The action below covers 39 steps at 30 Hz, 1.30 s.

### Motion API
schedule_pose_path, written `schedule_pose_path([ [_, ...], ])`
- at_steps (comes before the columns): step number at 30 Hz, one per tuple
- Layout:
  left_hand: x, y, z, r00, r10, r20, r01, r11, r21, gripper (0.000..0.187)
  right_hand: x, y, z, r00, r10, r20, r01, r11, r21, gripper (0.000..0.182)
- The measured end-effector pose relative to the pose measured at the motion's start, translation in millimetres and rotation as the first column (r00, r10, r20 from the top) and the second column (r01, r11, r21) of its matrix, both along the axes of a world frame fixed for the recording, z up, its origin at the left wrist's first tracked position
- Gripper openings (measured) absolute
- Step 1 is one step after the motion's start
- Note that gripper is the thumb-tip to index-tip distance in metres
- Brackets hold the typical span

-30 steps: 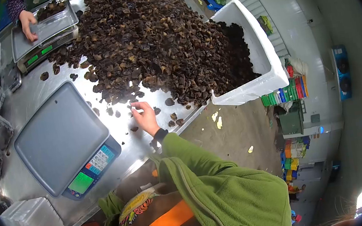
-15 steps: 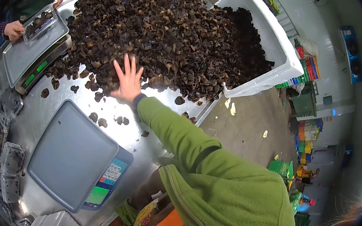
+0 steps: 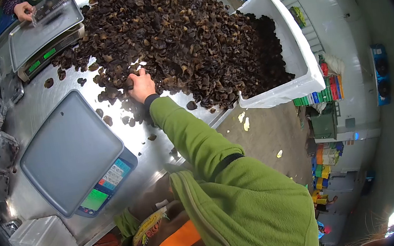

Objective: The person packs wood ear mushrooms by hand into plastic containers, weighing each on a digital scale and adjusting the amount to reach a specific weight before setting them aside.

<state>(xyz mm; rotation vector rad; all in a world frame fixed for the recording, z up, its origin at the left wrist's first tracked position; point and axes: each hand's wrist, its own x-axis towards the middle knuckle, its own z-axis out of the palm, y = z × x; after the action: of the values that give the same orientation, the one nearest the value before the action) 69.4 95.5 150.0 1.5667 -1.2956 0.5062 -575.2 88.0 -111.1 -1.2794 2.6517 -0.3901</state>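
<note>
My right hand (image 3: 142,86), in a green sleeve (image 3: 188,129), is at the near edge of a big heap of dark brown, curled, fungus-like pieces (image 3: 161,34). Its fingers are curled around a few of these pieces, low over the metal table (image 3: 67,85). Loose pieces lie around the hand. Left of it stands a scale with a grey tray (image 3: 73,153) and a lit green display. A white foam box (image 3: 304,55) lies tilted at the heap's right, with dark pieces in it. My left hand is not visible.
A co-worker's hand (image 3: 23,11) holds a clear container (image 3: 49,9) above a second scale's tray (image 3: 25,48) at the upper left. Clear containers (image 3: 4,151) line the left edge. Stacked clear trays (image 3: 45,245) stand at the lower left.
My right hand, spread on the heap before, has curled its fingers around pieces and sits slightly lower. The co-worker's container has shifted up and right. The whole view has shifted a little.
</note>
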Motion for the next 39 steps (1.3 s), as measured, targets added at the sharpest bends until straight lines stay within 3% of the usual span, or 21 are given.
schedule_pose_path([
  [2,-52,-5,-21,0.955,-0.289,0.063,0.265,0.931,0.249,0.027,-6,7,-5,0.994,-0.021,0.110,0.031,0.995,-0.095,0.049],
  [3,-85,-11,-43,0.900,-0.394,-0.186,0.432,0.863,0.260,0.025,-12,11,-9,0.974,-0.035,0.225,0.077,0.980,-0.184,0.050],
  [4,-127,-16,-60,0.815,-0.576,-0.066,0.568,0.772,0.286,0.025,-6,13,0,0.990,-0.010,0.139,0.059,0.934,-0.351,0.047],
  [5,-165,-20,-66,0.672,-0.740,-0.039,0.699,0.616,0.363,0.025,-4,21,11,0.973,0.025,0.228,0.070,0.913,-0.401,0.042],
  [9,-263,-27,-128,0.427,-0.891,-0.156,0.798,0.290,0.528,0.023,26,31,71,0.982,0.061,0.180,0.055,0.812,-0.581,0.029],
  [11,-263,-28,-154,0.386,-0.892,-0.234,0.679,0.103,0.726,0.043,41,29,86,0.963,0.204,0.178,-0.012,0.690,-0.724,0.024],
  [12,-262,-26,-145,0.408,-0.885,-0.227,0.668,0.119,0.735,0.043,57,29,106,0.952,0.225,0.206,-0.013,0.704,-0.710,0.024],
  [14,-271,-15,-122,0.424,-0.855,-0.298,0.800,0.199,0.566,0.087,93,21,140,0.906,0.356,0.230,-0.064,0.650,-0.757,0.024],
  [15,-270,-15,-118,0.440,-0.849,-0.291,0.792,0.215,0.571,0.087,115,17,146,0.793,0.404,0.456,0.088,0.665,-0.742,0.028],
  [17,-270,-15,-118,0.476,-0.840,-0.260,0.846,0.357,0.396,0.127,151,4,150,0.740,0.489,0.462,0.039,0.654,-0.755,0.028],
  [18,-269,-17,-123,0.473,-0.844,-0.254,0.854,0.367,0.369,0.134,169,-2,156,0.765,0.541,0.348,-0.080,0.617,-0.783,0.030],
  [19,-270,-19,-125,0.483,-0.839,-0.251,0.850,0.381,0.364,0.134,186,-5,161,0.776,0.587,0.230,-0.198,0.574,-0.795,0.032],
  [21,-273,-23,-128,0.479,-0.823,-0.306,0.870,0.397,0.292,0.136,214,-9,150,0.689,0.629,0.359,-0.197,0.640,-0.743,0.037],
  [23,-276,-29,-137,0.485,-0.814,-0.320,0.869,0.407,0.282,0.130,231,-12,139,0.747,0.631,0.208,-0.372,0.657,-0.656,0.045],
  [24,-277,-33,-143,0.513,-0.780,-0.358,0.850,0.407,0.334,0.124,233,-10,134,0.727,0.638,0.254,-0.454,0.724,-0.519,0.055],
  [26,-275,-38,-144,0.531,-0.768,-0.357,0.830,0.387,0.403,0.104,232,-7,124,0.704,0.675,0.219,-0.496,0.689,-0.528,0.060],
  [28,-276,-44,-153,0.549,-0.748,-0.373,0.824,0.410,0.390,0.102,226,-5,129,0.650,0.717,0.252,-0.531,0.665,-0.525,0.065],
  [32,-283,-50,-142,0.579,-0.707,-0.406,0.811,0.451,0.373,0.098,209,-14,135,0.708,0.681,0.186,-0.468,0.650,-0.598,0.025],
  [33,-286,-52,-141,0.597,-0.695,-0.401,0.798,0.464,0.383,0.098,207,-18,131,0.712,0.639,0.291,-0.392,0.705,-0.591,0.023],
  [35,-293,-53,-154,0.617,-0.707,-0.346,0.780,0.490,0.389,0.097,197,-24,114,0.733,0.637,0.239,-0.456,0.721,-0.521,0.018],
  [39,-294,-50,-154,0.617,-0.743,-0.261,0.752,0.458,0.475,0.093,186,-19,125,0.742,0.579,0.338,-0.257,0.712,-0.654,0.013],
])
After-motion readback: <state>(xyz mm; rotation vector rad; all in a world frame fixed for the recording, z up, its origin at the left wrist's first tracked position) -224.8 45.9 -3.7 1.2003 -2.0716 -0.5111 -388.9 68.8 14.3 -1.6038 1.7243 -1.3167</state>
